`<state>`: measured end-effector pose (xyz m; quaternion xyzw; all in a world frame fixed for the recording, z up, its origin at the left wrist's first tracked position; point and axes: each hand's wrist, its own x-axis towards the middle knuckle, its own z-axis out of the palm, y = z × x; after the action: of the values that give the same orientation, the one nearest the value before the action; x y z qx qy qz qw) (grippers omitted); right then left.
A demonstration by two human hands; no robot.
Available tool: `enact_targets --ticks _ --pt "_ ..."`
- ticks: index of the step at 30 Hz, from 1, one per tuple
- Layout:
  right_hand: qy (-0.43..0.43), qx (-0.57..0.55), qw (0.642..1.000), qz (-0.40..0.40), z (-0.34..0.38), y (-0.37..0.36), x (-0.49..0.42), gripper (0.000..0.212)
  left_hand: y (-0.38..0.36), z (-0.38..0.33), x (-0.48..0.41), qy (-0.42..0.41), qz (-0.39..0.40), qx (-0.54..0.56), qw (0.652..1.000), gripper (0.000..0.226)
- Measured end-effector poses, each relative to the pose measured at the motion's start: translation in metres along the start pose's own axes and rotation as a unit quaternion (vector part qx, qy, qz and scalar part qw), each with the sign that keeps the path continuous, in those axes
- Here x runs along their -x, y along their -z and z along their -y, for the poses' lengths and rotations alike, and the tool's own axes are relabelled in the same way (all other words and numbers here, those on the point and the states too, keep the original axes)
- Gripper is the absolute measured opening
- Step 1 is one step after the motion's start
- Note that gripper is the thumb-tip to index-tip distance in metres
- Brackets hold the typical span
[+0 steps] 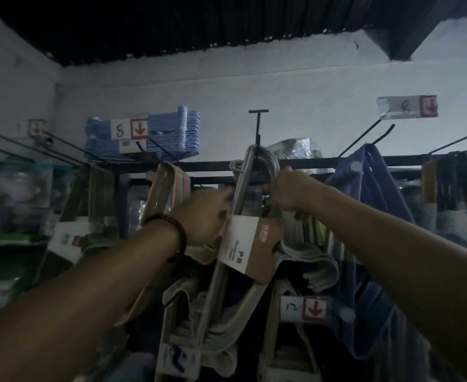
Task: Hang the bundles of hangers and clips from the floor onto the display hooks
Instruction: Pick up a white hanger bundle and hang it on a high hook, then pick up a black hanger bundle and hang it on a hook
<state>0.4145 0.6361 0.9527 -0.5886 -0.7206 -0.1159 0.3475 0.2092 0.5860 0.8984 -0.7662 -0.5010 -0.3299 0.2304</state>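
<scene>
**Both hands on the grey hanger bundle (242,194) at the display hook (258,125)**

Left of the grip hangs a pink hanger bundle (169,183). The left hand (207,216) curls its fingers round the grey bundle's sloping arm, just beside the paper sleeve (249,244). The right hand (290,191) is clenched round the bundle's hook necks, right beneath the black hook. Right of that grip hang blue hangers (373,183)

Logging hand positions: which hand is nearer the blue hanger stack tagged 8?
Left. The left hand is below and right of the blue hanger stack, holding the grey hanger bundle; the right hand grips the bundle's top, farther right.
</scene>
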Motion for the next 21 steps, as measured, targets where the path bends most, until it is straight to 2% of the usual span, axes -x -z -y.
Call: enact_targets --ticks 3,6,7,9,11,13,15,18,21 --pt "-0.008 0.056 0.994 -0.094 0.018 0.003 0.041 0.058 0.032 -0.001 0.033 0.020 -0.006 0.007 1.000 0.033" --pt "0.104 0.069 0.964 -0.234 0.048 -0.002 0.097 0.050 0.049 0.001 0.090 0.062 0.026 0.019 0.998 0.023" --pt "0.134 0.047 0.961 -0.237 0.060 -0.009 0.116 0.046 0.053 0.005 0.115 0.066 0.035 0.019 0.997 0.023" --pt "0.167 -0.021 0.971 -0.170 0.089 -0.030 0.159 0.033 0.058 0.019 0.172 0.084 0.062 0.022 0.994 0.033" --pt "0.203 -0.084 0.971 -0.096 0.123 -0.065 0.206 0.021 0.057 0.044 0.237 0.128 0.103 -0.009 0.986 0.030" --pt "0.254 -0.089 0.962 -0.052 0.159 -0.111 0.255 0.016 0.053 0.072 0.309 0.167 0.149 -0.027 0.974 0.022" --pt "0.280 -0.096 0.955 0.023 0.195 -0.162 0.310 0.012 0.054 0.097 0.388 0.208 0.204 -0.041 0.956 0.019" --pt "0.292 -0.139 0.929 0.183 0.248 -0.247 0.400 0.017 0.054 0.130 0.518 0.314 0.259 -0.011 0.913 0.021" --pt "0.301 -0.168 0.878 0.332 0.299 -0.325 0.499 0.021 0.043 0.157 0.660 0.403 0.283 0.037 0.869 0.027"
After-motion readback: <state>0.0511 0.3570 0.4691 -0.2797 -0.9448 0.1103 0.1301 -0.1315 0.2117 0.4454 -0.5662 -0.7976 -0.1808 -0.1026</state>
